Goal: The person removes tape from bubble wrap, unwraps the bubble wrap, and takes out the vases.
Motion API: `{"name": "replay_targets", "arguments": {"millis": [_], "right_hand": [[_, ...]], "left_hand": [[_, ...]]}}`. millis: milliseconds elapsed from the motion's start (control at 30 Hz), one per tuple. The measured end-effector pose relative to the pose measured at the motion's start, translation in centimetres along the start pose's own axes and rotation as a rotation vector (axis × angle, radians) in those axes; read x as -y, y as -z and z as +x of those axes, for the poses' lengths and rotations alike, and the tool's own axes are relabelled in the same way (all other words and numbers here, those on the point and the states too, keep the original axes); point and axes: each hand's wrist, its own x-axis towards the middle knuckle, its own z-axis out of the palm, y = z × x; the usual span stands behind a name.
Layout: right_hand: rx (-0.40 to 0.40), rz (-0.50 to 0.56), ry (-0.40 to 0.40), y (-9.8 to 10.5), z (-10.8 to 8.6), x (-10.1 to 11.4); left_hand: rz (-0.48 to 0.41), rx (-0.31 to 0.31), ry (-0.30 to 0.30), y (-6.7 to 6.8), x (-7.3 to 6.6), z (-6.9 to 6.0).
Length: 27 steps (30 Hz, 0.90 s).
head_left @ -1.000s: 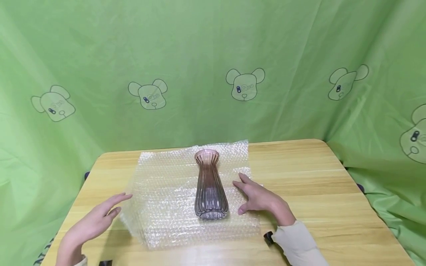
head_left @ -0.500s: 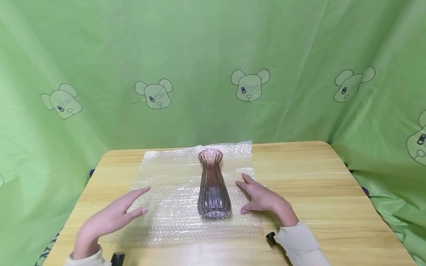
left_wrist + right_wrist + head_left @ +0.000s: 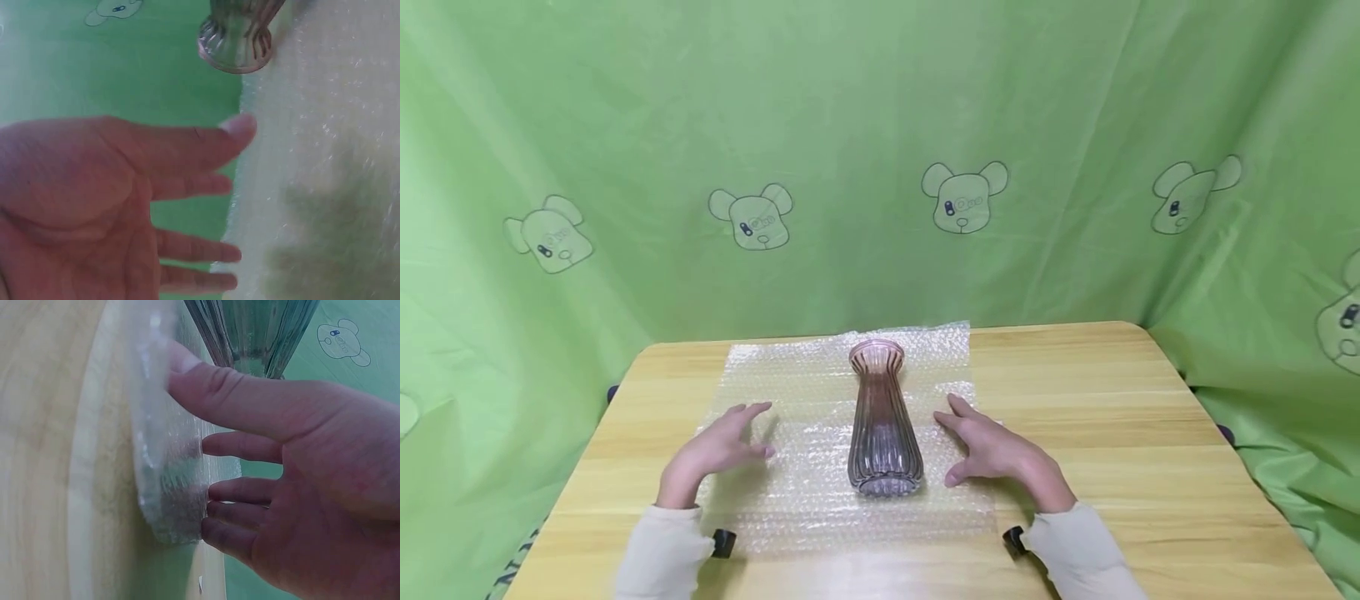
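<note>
Head view: your left hand (image 3: 718, 446) and right hand (image 3: 996, 450) are spread loosely, gripping nothing, either side of the glass vase (image 3: 883, 425), lying mouth-far on bubble wrap (image 3: 808, 496). A one-sided tug could roll it left or right.

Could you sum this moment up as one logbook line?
bubble wrap: spread on table | vase: lying on it | left hand: left of vase, not touching it | right hand: right of vase, not touching it
</note>
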Motion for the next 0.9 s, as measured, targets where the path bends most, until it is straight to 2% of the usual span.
{"name": "replay_targets", "arguments": {"millis": [100, 200, 533, 633, 900], "right_hand": [[0.003, 0.0, 0.003, -0.1, 0.0, 0.0], [0.002, 0.001, 0.002, -0.1, 0.0, 0.1], [0.002, -0.004, -0.01, -0.3, 0.1, -0.2], [0.002, -0.001, -0.006, -0.3, 0.1, -0.3], [-0.004, 0.0, -0.009, -0.2, 0.1, -0.3]], "left_hand": [[0.022, 0.003, 0.072, -0.5, 0.2, 0.6], [0.039, -0.002, 0.114, -1.1, 0.6, 1.2], [0.041, -0.062, 0.198, -2.8, 1.9, 2.8], [0.047, -0.078, 0.226, -3.2, 2.1, 3.0], [0.048, -0.117, 0.244, -3.6, 2.2, 3.0]]}}
